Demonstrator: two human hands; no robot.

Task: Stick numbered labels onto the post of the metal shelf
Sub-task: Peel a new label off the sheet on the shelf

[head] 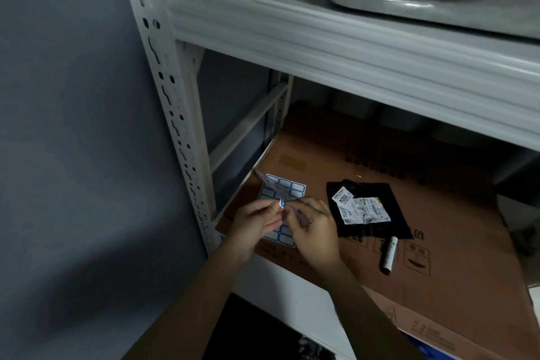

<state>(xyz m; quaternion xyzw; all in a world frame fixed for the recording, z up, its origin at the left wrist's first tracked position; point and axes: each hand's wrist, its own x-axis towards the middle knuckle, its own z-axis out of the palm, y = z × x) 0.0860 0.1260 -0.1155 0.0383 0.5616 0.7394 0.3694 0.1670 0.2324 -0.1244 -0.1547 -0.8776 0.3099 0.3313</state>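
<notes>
grip: a small blue-edged label (281, 204) is pinched between the fingertips of the left hand (254, 225) and the right hand (314, 226); both hands are closed narrow on it, and it looks half peeled and curled.
label position: held just above the label sheet (281, 207), over the front left corner of the cardboard box (409, 213), near the post (172, 114) but not touching it.
label axis: cannot be told for certain, since the piece is curled and tiny; the sheet's long axis runs from near right to far left, top edge toward the post.
risk 1: the adhesive face could be folded onto itself or stuck to a fingertip, as it is handled from both sides.
risk 2: the label could be torn if peeled against the curl.
risk 3: poor adhesion is likely if it is laid across the post's punched holes.
nearby: a marker (388, 254) and a black pouch (365, 210) lie on the box, well apart from the hands.
</notes>
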